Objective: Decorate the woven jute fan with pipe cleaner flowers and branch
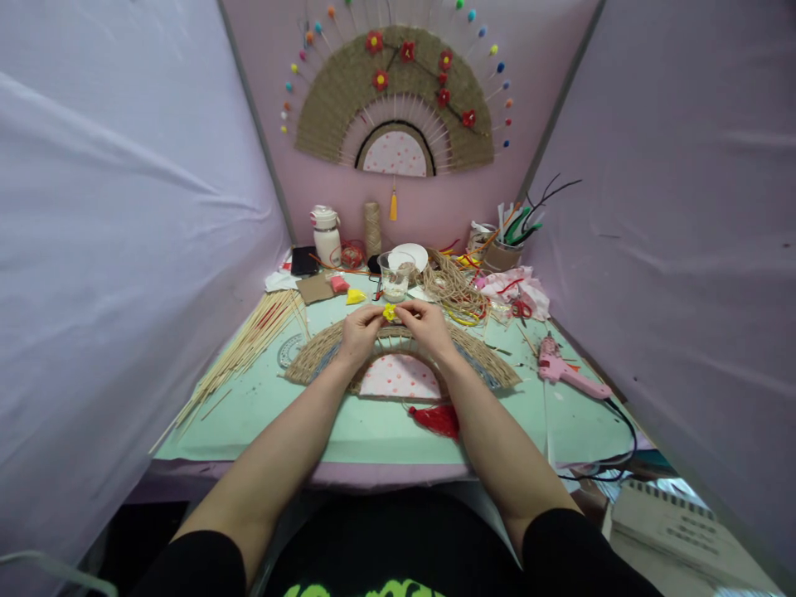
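The lower fan [317,350] is partly hidden by forearms [289,444]; notebook lettering [691,536] (dark) is blurred.

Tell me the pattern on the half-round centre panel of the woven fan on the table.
Reddish-pink dots on white, seen best in the head view.

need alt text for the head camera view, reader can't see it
Two hands, left and right, hold a small yellow flower over a twine fan on a pale green table; a glue gun lies right.

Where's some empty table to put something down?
Pale green tabletop shows between the thin tan sticks and bare left forearm, and between the right forearm and pink glue gun. The back's crowded: loose brown twine, clear plastic cup, white bottle.
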The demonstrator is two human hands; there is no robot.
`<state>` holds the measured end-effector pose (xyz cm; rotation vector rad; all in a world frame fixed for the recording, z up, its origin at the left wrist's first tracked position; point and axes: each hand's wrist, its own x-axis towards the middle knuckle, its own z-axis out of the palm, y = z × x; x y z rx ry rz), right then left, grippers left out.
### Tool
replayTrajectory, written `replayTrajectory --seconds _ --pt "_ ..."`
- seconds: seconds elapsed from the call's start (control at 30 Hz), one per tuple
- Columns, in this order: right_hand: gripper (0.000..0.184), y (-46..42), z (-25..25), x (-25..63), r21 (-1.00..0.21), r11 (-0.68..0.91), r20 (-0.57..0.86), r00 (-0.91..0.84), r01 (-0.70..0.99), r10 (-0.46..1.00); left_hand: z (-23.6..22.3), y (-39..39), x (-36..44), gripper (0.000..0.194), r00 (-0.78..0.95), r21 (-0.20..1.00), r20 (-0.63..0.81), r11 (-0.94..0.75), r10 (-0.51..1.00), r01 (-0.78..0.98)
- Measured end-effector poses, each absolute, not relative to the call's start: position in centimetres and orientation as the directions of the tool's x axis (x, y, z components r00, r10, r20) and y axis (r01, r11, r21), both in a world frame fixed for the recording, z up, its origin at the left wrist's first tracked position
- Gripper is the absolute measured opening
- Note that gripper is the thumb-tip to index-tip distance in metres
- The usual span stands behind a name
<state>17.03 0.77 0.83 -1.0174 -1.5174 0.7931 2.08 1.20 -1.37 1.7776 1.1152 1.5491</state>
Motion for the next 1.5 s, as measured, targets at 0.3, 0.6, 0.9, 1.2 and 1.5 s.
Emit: replayTrajectory --seconds 0.3,0.6,0.9,1.2,1.5 --pt "0.012 0.5 0.6 16.8 -0.891 0.357 0.379 0.028 0.279 0.925 -1.6 0.7 2.5 0.019 0.016 0.780 0.551 -0.523 0.834 0.343" --pt "0.028 1.2 0.6 17.6 -0.950 0.288 0.286 -0.036 0.119 0.958 -1.3 1.1 2.5 0.017 -0.013 0.901 0.410 -0.403 0.912 0.158" --pt "0.023 1.7 0.2 17.9 -0.939 0.319 0.308 -0.095 0.127 0.947 -2.2 2.1 2.1 0.021 0.165 0.914 0.347 -0.372 0.923 0.159" --pt "0.014 1.8 -0.1 18.2 -0.797 0.428 0.422 -0.114 0.425 0.899 -1.5 1.6 2.1 0.020 0.247 0.835 0.375 -0.442 0.893 0.328" --pt "0.011 1.3 0.4 18.1 -0.532 0.607 0.563 -0.289 0.590 0.774 -1.0 1.8 1.4 0.016 0.335 0.818 0.331 -0.446 0.882 0.364"
